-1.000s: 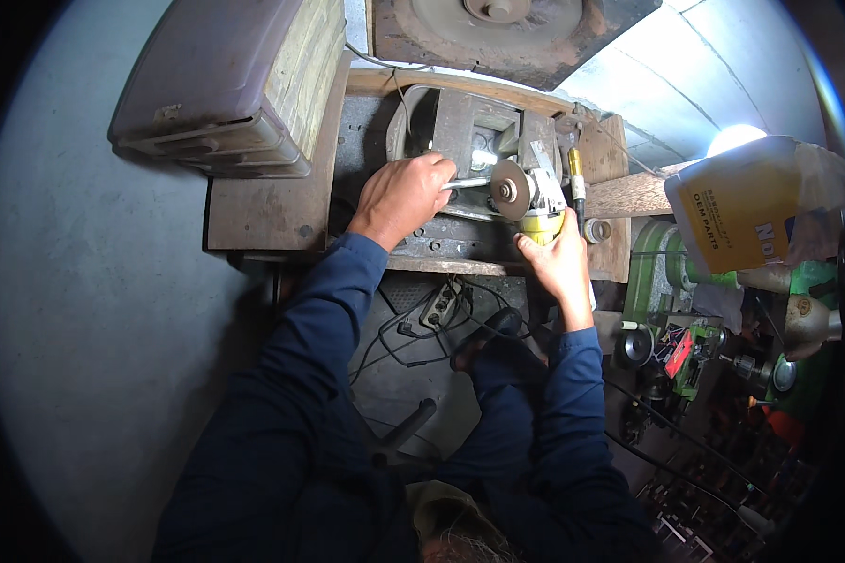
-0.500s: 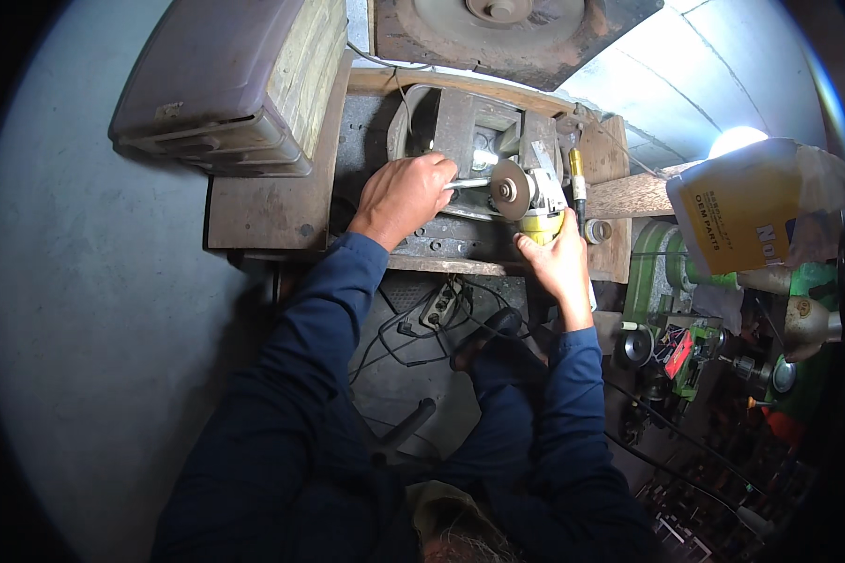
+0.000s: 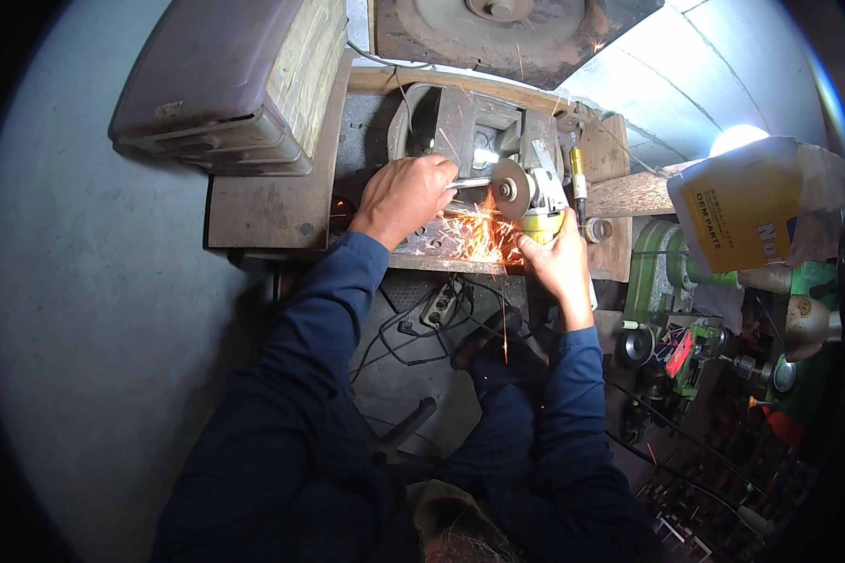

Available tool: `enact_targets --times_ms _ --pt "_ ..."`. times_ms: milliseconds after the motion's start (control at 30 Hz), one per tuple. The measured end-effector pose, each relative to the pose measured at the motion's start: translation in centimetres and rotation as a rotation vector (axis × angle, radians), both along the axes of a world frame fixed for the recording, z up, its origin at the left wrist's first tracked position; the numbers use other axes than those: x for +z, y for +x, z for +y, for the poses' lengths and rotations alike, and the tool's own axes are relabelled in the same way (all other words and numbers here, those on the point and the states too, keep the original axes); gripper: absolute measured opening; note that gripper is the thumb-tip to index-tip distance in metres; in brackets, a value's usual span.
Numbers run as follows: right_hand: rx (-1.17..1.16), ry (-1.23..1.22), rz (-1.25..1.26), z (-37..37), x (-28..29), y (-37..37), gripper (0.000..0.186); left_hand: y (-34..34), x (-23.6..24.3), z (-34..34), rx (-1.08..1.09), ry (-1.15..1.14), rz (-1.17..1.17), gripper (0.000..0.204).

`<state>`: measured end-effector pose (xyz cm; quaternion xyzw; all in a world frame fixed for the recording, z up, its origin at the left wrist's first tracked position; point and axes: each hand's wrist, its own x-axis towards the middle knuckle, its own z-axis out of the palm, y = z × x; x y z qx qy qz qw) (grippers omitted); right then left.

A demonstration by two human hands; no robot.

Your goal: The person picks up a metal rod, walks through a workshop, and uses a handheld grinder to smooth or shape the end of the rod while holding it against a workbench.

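My right hand is closed around the yellow body of an angle grinder. Its round disc faces left, toward my other hand. In my left hand, closed, is a thin metal rod whose free end meets the disc's edge. Orange sparks spray down from that contact over the workbench and toward my legs. The fingertips of my left hand are partly hidden from above.
A bench grinding machine stands just beyond my hands. A large box-like cabinet is at the left back. A yellow container sits at the right, above green machinery. A power strip and cables lie below the bench.
Bright sparks now fly from where the rod meets the disc; half a second ago there were none. My hands have barely moved.
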<state>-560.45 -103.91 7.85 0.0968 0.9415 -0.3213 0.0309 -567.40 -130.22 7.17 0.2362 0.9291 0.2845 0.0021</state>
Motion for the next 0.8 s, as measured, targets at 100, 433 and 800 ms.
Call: enact_targets --times_ms 100,433,800 --pt "-0.007 -0.003 -0.007 -0.3 0.4 0.0 0.06 0.0 0.1 -0.1 0.004 -0.006 -0.005 0.015" --pt "0.005 -0.006 -0.014 0.1 -0.1 0.0 0.061 0.1 0.1 0.0 0.003 -0.002 -0.011 0.014" --pt "-0.032 -0.034 -0.06 -0.3 0.6 0.0 0.059 0.1 -0.3 0.0 -0.015 -0.002 -0.025 0.016"
